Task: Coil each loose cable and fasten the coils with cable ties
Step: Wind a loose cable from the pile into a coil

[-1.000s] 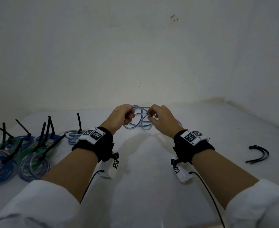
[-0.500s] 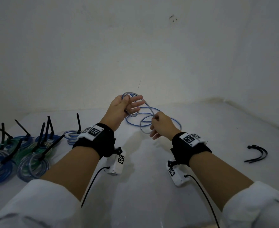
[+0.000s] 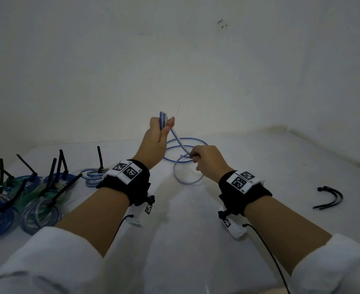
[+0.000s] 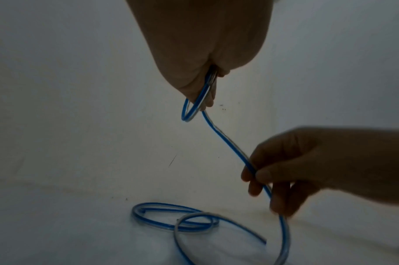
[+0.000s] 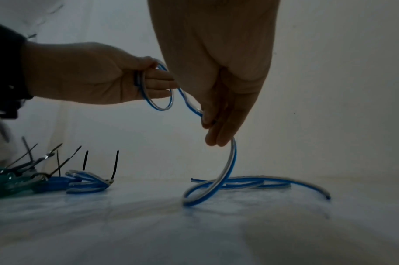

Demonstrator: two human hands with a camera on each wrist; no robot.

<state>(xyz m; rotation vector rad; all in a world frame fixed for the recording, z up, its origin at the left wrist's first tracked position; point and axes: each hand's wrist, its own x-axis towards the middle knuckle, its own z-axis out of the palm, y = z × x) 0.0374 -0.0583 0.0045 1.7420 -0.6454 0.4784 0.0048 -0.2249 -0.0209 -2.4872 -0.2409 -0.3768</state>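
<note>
A blue and clear cable [image 3: 186,143] [image 4: 225,141] [image 5: 230,168] runs between both hands and lies in loose loops on the white table [image 3: 196,240]. My left hand [image 3: 161,129] [image 4: 205,93] [image 5: 153,80] is raised and holds a small coil of it between thumb and fingers. Lower and to the right, my right hand [image 3: 196,158] [image 4: 259,177] [image 5: 214,129] pinches the strand leading down from that coil. The cable's free end rests on the table behind the loops. Two black cable ties [image 3: 329,197] lie loose at the right.
At the left of the table sits a cluster of tied blue and green coils [image 3: 26,200] [image 5: 57,181], their black tie tails sticking up. A white wall [image 3: 175,60] rises close behind the table and bends round on the right.
My left hand has risen with the small coil, stretching the strand upward. My right hand has dropped lower and slid along the cable, and more loops now lie on the table.
</note>
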